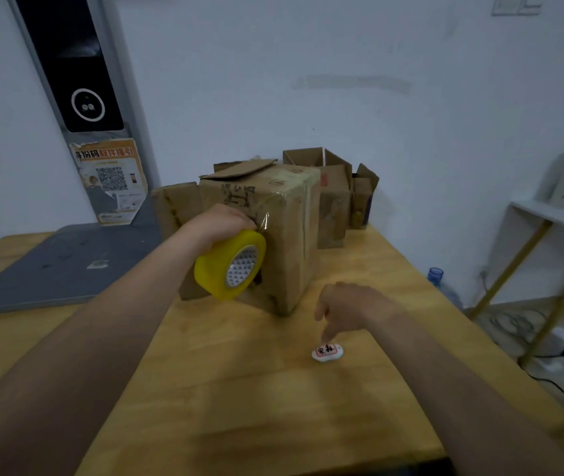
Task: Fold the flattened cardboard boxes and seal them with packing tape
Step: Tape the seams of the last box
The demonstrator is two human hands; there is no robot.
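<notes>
Cardboard box [294, 235], toward the table's [273, 407] far edge. Left hand [218, 223] grasps yellow tape roll [218, 269] against its near face. Right hand [352, 304] released, finger pointing down at white tag [327, 352].

Gripped yellow tape roll [229, 266] in left hand [218, 223] against cardboard box [290, 235]; hung right hand [345, 304] just above white tag [327, 352].

Yellow is seen on the tape roll [229, 266], whose core is patterned in grey-white triangles, brown with black scrawl on the cardboard box [290, 235], pale wood grain on the table [239, 389], grey on the panel [60, 266], and white with red-framed black characters on the small tag [327, 352].
</notes>
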